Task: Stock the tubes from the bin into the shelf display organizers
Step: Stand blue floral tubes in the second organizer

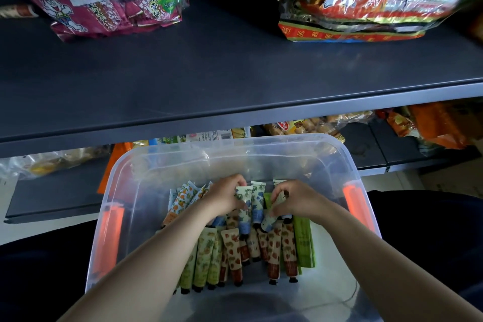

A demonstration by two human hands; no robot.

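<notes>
Left hand (224,198) grips blue-flowered tubes (247,206) | right hand (292,200) pinches one beside them | both low inside clear bin (339,154), walls well apart | bare dark shelf (235,73) above.

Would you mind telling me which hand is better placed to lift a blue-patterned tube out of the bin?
Probably the left hand: it already grips the upright blue-patterned tubes. The right hand pinches a tilted tube lower in the bin.

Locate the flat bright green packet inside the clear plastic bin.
In the head view, the flat bright green packet lies at the right edge of the tube pile in the clear plastic bin, just below the right hand.
</notes>
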